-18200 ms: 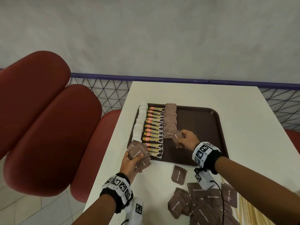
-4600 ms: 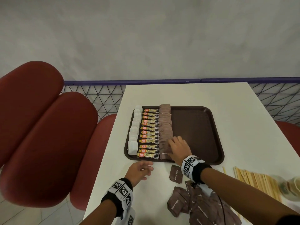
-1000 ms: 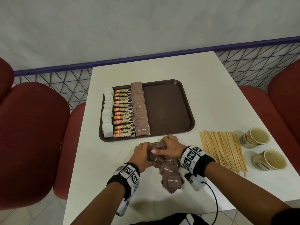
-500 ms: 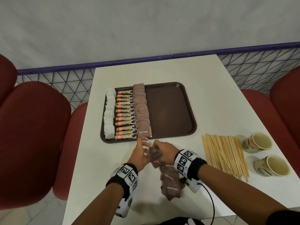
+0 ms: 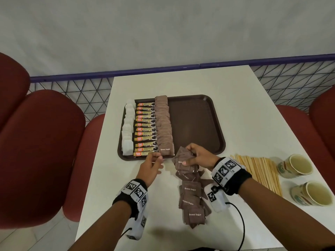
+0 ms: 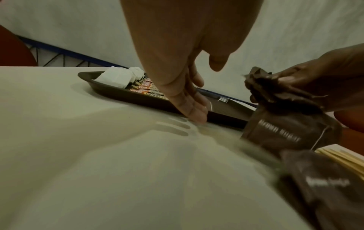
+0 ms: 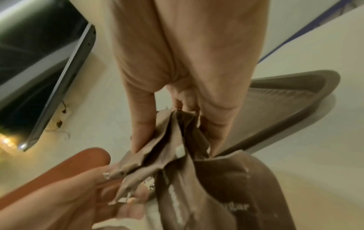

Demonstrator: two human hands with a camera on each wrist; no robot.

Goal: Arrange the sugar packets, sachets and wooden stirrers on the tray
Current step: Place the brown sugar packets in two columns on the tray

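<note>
The right hand sits just right of centre in the head view, at the near edge of the brown tray, its grip clamped on a crumpled bunch of brown sugar packets. The right wrist view shows the fingers and thumb pinching the bunch from both sides, with the packets fanning out below them.

The left hand lies left of it, over the white surface at the tray's near rim. Its grip is apart and holds nothing; in the left wrist view its fingertips reach down to the surface just in front of the rim.

On the left part of the tray stand three rows running from far to near: white sachets at the left edge, yellow and black granule sticks beside them, then a row of brown sugar packets overlapping one another. The right half of the tray is bare.

Below the right hand, in the lower middle of the frame, a loose heap of brown sugar packets lies on the surface, reaching toward the near edge. The wooden stirrers lie side by side on the surface at the right, just beyond the right wrist and off the tray. Two paper cups stand at the far right of the frame, near the stirrers. Red chairs fill the left side, and a wire mesh rail runs behind the surface.
</note>
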